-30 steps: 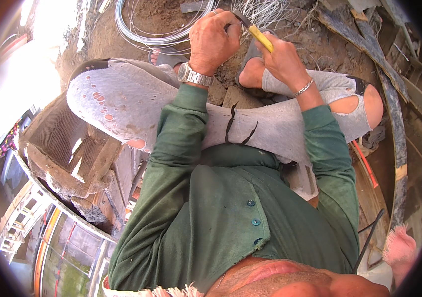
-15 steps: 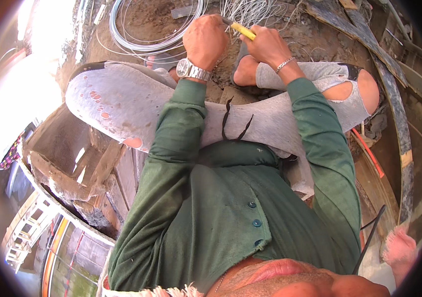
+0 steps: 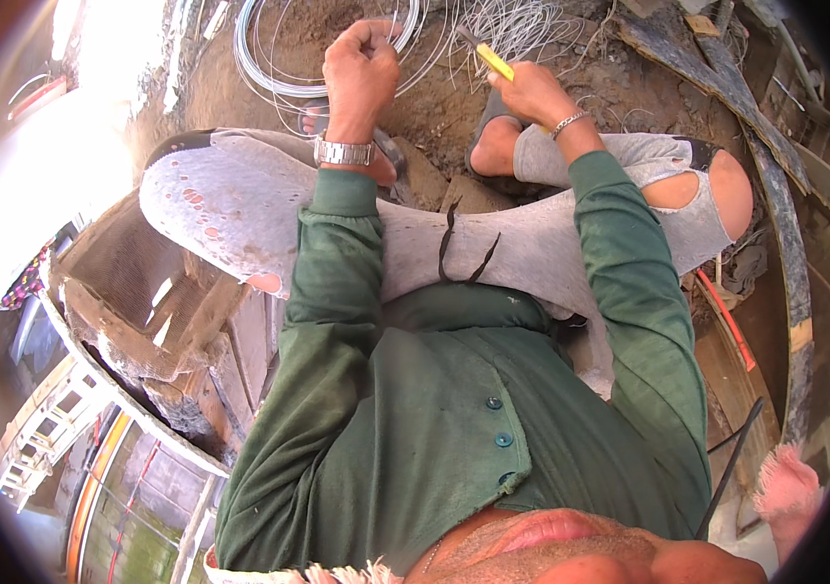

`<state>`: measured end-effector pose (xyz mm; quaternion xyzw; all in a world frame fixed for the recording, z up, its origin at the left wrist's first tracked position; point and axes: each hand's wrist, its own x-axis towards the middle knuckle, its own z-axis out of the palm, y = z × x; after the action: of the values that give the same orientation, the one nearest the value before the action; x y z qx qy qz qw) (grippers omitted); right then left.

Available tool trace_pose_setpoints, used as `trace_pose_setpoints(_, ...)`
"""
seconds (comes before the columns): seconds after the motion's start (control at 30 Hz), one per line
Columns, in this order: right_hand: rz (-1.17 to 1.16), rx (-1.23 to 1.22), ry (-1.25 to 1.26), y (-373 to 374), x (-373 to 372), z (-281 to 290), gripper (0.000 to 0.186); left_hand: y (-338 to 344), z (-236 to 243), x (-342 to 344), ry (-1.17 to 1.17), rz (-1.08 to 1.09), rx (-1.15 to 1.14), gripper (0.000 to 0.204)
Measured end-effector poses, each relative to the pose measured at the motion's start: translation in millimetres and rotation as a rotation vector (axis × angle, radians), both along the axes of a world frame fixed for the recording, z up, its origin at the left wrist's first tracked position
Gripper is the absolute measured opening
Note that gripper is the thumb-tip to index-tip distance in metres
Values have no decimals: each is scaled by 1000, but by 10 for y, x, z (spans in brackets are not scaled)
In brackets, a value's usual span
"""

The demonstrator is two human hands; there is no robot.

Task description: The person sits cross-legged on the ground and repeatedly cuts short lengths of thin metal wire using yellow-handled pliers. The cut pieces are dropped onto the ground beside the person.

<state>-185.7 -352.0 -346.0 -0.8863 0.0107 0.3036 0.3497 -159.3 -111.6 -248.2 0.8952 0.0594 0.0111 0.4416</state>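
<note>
My right hand is closed around a yellow-handled tool. Its dark metal end points up and to the left, but its exact kind is hard to make out. My left hand, with a watch at the wrist, is raised apart from the tool. Its fingers are curled and the thumb and forefinger pressed together; what they hold, if anything, is too thin to name. Behind that hand lies a coil of pale wire. A loose heap of cut-looking wire rests on the soil beyond the tool.
My bent legs in torn grey trousers frame the ground before me. Dark wooden planks lie at the right, with an orange-red strip nearby. At the left stands a rough wooden box. Bare soil lies between my feet.
My left hand has moved left, away from the tool's dark end, which now shows plainly. The right hand still grips the tool and sits slightly lower and further right.
</note>
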Motion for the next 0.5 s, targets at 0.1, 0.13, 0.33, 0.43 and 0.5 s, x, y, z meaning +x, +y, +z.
trace_pose_setpoints(0.1, -121, -37, 73, -31, -218, -548, 59, -167, 110, 7, 110, -29, -39, 20)
trace_pose_setpoints(0.13, -157, 57, 98, 13, -205, -441, 55, -159, 105, -13, 134, -39, -15, 21)
trace_pose_setpoints(0.33, -576, 691, 191, 172, -139, 533, 35, -343, -6, -156, 51, -98, 12, 14)
trace_pose_setpoints(0.43, -631, 862, 109, 205, -139, 715, 34, -525, 103, -253, 265, -102, -88, 19)
trace_pose_setpoints(0.5, -665, 901, 54, 220, -133, 739, 32, -608, 134, -293, 302, -127, -127, 22)
